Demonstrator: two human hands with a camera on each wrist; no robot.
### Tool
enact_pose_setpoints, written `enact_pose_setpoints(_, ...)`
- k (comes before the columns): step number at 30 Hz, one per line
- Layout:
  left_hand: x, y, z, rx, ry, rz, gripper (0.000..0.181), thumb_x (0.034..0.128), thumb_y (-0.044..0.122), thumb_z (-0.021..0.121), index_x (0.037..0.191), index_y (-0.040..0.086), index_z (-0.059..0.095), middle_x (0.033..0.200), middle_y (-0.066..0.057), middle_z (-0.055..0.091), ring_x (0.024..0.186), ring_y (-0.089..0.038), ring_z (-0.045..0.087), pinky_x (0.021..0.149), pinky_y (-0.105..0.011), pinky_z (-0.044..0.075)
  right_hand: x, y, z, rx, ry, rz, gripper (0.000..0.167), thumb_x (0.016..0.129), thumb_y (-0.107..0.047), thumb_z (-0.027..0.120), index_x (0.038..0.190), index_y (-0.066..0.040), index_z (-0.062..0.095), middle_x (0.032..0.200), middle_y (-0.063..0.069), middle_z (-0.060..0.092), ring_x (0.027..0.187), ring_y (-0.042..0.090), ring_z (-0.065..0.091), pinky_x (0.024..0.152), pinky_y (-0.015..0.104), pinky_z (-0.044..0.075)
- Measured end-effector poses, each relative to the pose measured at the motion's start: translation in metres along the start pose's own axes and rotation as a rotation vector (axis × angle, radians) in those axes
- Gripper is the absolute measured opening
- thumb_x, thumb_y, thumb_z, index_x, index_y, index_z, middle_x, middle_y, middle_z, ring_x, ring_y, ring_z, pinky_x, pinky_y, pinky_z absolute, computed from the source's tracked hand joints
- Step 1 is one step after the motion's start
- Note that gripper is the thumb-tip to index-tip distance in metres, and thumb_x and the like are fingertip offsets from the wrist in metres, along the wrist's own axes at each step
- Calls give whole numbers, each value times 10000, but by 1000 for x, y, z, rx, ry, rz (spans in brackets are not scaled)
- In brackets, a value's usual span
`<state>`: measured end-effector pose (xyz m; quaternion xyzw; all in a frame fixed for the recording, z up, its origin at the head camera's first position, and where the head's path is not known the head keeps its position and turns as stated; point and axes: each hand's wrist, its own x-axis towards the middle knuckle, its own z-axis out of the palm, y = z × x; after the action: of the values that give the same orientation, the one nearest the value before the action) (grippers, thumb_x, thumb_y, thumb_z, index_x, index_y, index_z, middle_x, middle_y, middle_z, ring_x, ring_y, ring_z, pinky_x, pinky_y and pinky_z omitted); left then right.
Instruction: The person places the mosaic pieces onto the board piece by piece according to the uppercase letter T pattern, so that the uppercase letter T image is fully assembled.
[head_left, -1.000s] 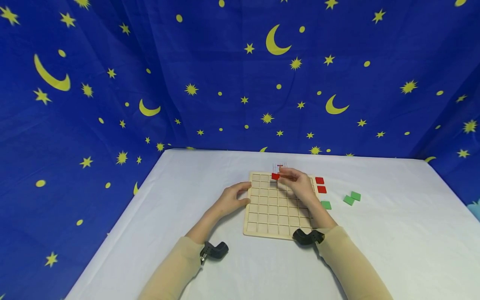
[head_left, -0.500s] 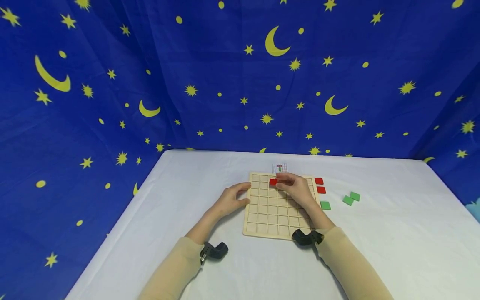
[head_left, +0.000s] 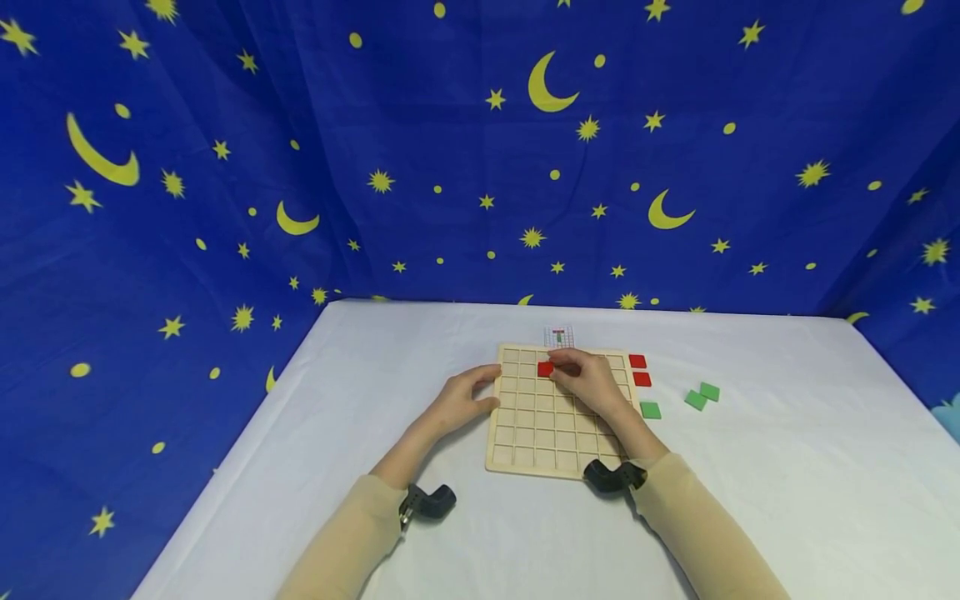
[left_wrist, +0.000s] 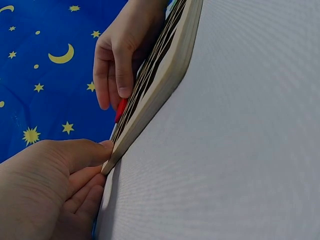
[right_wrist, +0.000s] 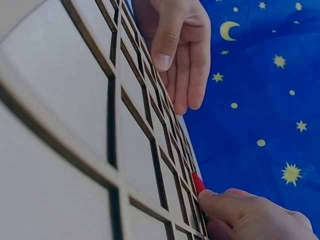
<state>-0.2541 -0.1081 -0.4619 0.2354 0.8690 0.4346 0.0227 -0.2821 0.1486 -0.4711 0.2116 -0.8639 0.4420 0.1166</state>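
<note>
A wooden grid board [head_left: 536, 435] lies on the white table. My right hand [head_left: 588, 382] pinches a small red square tile [head_left: 544, 369] by its right side, over the upper part of the grid, about the third column from the left. The right wrist view has the red tile [right_wrist: 198, 183] low, close to the grid ribs, at the fingertips of the right hand [right_wrist: 255, 215]. At the board's left edge my left hand [head_left: 461, 402] rests, fingers and thumb spread and touching the rim. Seen from the left wrist, the left hand [left_wrist: 55, 175] meets the board's edge.
Two red tiles [head_left: 637, 362] lie just right of the board. One green tile [head_left: 651, 410] sits below them, and two more green tiles [head_left: 696, 400] lie farther right. A small printed grid card [head_left: 558, 336] is behind the board. A starry blue curtain [head_left: 450, 150] stands behind the table.
My right hand has brought the red tile down and slightly toward me and left, from near the board's back edge onto the second row. The left hand has stayed at the edge.
</note>
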Motion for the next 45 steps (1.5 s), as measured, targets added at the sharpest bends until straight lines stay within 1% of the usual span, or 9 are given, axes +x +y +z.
enact_pose_setpoints(12,0,1,1,-3,-2,0,551,845,50,689,1347,-19,475,1305,-158,542,1204,-269,513,1033,-329,402,0,2,-1,-77,-24,-64,313,810,-46,727,1114,8,676,1057,114,682,916,242,652,784,389,554)
enact_pose_setpoints(16,1,1,1,1,-5,-9,558,842,58,694,1350,-11,475,1308,-149,541,1205,-262,512,1034,-317,399,0,1,-1,-96,-26,-86,304,808,-42,727,1104,6,682,1068,116,679,930,247,647,789,390,553)
enact_pose_setpoints(19,0,1,0,3,-7,-17,563,840,66,699,1353,-3,476,1311,-136,542,1208,-249,510,1036,-301,394,-1,0,-2,-101,-31,-85,302,810,-47,727,1105,1,684,1075,112,677,940,247,643,790,387,552)
enact_pose_setpoints(26,-1,2,0,5,-6,-9,558,845,71,692,1354,-4,474,1312,-138,541,1205,-260,512,1036,-321,398,-1,-1,-2,-115,-33,-83,310,808,-66,738,1106,-1,686,1073,106,680,953,257,636,795,402,546)
enact_pose_setpoints(34,0,2,-1,4,-3,-1,558,846,68,692,1353,-8,473,1308,-148,542,1199,-269,516,1031,-324,404,-1,-2,-2,-107,-16,-83,309,803,-78,747,1102,-21,696,1079,101,681,985,267,635,824,418,538)
enact_pose_setpoints(36,-1,2,-1,5,-2,3,557,845,65,692,1352,-12,473,1306,-151,543,1197,-275,517,1030,-329,405,0,-4,-3,-62,-18,-56,306,816,-82,738,1111,-16,690,1080,104,681,973,265,642,818,408,543)
enact_pose_setpoints(38,-1,2,-1,6,-2,5,558,844,66,693,1351,-13,474,1304,-151,544,1198,-275,515,1032,-330,404,0,-5,-4,26,-17,-2,312,837,-95,721,1133,-8,675,1088,107,677,963,259,647,810,378,551)
enact_pose_setpoints(42,0,1,-1,2,-2,7,556,843,57,692,1351,-12,475,1299,-150,548,1197,-267,517,1035,-328,399,2,-9,-8,253,-6,147,355,874,-129,688,1201,-5,632,1131,102,662,990,236,637,814,281,547)
enact_pose_setpoints(45,0,0,0,1,-2,9,554,844,54,692,1351,-8,477,1297,-150,550,1194,-265,520,1035,-329,400,6,-13,-13,355,4,209,399,885,-160,677,1246,-8,599,1177,100,643,1043,212,614,840,222,521)
